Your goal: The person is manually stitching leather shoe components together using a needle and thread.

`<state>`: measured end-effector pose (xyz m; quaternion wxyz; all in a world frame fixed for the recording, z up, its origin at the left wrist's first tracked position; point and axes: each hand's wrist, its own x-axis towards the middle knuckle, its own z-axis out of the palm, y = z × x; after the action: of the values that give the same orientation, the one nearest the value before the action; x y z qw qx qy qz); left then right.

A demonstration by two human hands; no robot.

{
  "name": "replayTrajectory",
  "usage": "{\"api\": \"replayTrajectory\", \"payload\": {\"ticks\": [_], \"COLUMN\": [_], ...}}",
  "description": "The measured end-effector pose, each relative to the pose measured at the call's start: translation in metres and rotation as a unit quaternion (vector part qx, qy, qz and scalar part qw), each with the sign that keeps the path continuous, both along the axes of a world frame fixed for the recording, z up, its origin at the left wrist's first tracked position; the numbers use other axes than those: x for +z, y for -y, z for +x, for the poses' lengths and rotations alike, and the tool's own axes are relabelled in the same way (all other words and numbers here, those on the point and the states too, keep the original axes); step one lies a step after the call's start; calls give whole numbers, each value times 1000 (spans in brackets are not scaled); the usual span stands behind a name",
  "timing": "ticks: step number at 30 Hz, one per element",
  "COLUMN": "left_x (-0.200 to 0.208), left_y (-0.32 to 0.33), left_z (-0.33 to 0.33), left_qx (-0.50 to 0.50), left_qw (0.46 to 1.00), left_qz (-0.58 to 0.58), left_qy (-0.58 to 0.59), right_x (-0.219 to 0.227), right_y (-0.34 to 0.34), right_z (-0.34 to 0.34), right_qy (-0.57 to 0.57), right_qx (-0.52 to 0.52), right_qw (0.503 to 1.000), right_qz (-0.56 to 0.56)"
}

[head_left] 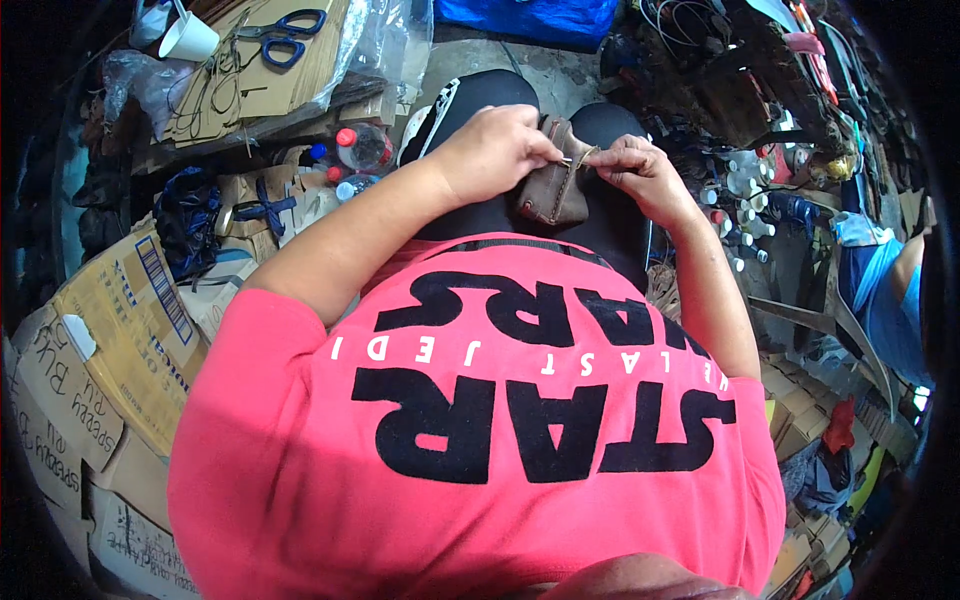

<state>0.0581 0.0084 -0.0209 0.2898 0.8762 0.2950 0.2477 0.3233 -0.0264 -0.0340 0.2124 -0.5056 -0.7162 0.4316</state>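
On my lap, between my knees, rests a brown leather piece [556, 196] shaped like a small shoe upper, with a raised seam and a cord along it. My left hand [500, 150] is closed at its far left side, thumb and finger pinched near a thin, shiny sliver at the seam; it is too small to name. At the right side of the leather, my right hand [645, 175] pinches a tan cord [590, 153] close to the seam. My fingers partly cover the upper end of the leather.
Left of my legs lie plastic bottles [362, 148] and a board with cardboard sheets [268, 75], scissors [283, 38] and a white cup [188, 38]. Cardboard boxes [130, 325] stand at far left. Several small bottles [742, 215] are on the right. A blue bag [530, 18] lies ahead.
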Motion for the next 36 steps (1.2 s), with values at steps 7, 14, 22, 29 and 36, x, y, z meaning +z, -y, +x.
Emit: {"api": "replayTrajectory", "payload": {"ticks": [7, 14, 22, 29, 36], "left_x": [-12, -15, -20, -15, -20], "left_y": [-17, -26, -7, 8, -2], "left_z": [-5, 3, 0, 14, 24], "left_qx": [-8, -55, 60, 121, 87], "left_qw": [985, 991, 994, 985, 990], "left_qz": [-170, -123, -87, -116, -112], "left_qy": [3, 3, -19, -36, -30], "right_x": [-16, -7, -8, -16, -26], "right_y": [-5, -1, 10, 15, 7], "right_z": [-1, 1, -14, -24, -23], "right_qy": [-54, -50, -5, -53, -180], "right_qx": [-16, -10, -88, -149, -178], "right_qw": [998, 999, 995, 987, 963], "right_qz": [-23, -6, 38, -14, -90]}}
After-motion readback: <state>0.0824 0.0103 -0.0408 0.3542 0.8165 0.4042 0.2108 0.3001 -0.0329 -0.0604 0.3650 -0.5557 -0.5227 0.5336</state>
